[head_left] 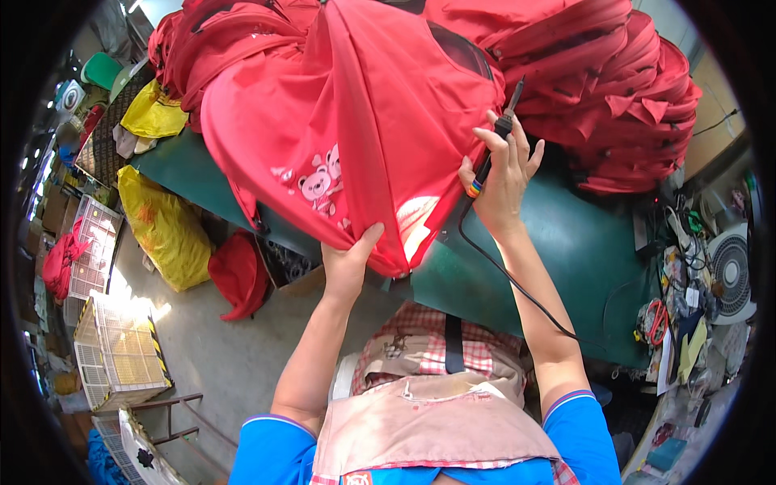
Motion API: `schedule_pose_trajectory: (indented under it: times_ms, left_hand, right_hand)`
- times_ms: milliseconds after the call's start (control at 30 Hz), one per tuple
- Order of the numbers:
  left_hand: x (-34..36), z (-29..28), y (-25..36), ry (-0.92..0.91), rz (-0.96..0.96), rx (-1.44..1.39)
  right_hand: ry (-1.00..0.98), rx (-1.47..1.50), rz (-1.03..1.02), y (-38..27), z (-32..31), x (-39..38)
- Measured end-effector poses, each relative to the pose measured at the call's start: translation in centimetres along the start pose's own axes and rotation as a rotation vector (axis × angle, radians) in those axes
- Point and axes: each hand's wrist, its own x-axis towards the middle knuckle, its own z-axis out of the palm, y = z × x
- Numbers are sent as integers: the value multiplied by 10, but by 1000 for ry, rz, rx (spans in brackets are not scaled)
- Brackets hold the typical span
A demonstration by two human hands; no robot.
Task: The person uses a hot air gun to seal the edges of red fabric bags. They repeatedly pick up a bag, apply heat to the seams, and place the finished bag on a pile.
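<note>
Pinching smooth red fabric (356, 121), left hand (347, 263); right hand (501, 182) grips a slim black corded tool (505, 121).

The left hand (349, 263) pinches the lower edge of a red bag (356, 121) over the green tabletop (582, 250); the right hand (499, 182) holds a black corded tool (505, 121) against it.

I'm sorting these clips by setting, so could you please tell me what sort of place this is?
Probably a small garment or bag-making workshop: stacks of red fabric pieces cover a green worktable, and the right hand holds a corded tool against a red piece.
</note>
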Motion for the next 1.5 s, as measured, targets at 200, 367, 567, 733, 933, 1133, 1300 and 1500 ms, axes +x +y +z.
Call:
schedule_pose_trajectory:
  times_ms: [200,367,567,733,933,1133,1300,1500]
  left_hand:
    - [2,-2,-2,-42,-25,76]
    - [3,6,-1,-74,29,143]
    - [0,7,-3,-34,58,172]
    - [-6,10,-6,-18,-8,174]
    - [-8,9,-7,-38,-30,183]
    - [-10,21,0,-36,-73,184]
    - [-27,26,1,310,-168,-229]
    - [-14,6,19,167,-16,-31]
  right_hand:
    - [78,546,41,-56,-59,-28]
    - [-312,804,112,-104,-109,-55]
    - [-377,817,119,-112,-103,-52]
    - [-341,781,106,-116,-86,-48]
    - [-857,838,490,-115,-115,4]
    - [-172,961,281,-91,-74,0]
    - [16,358,-181,-60,8,-1]
    - [113,270,35,-28,-17,-14]
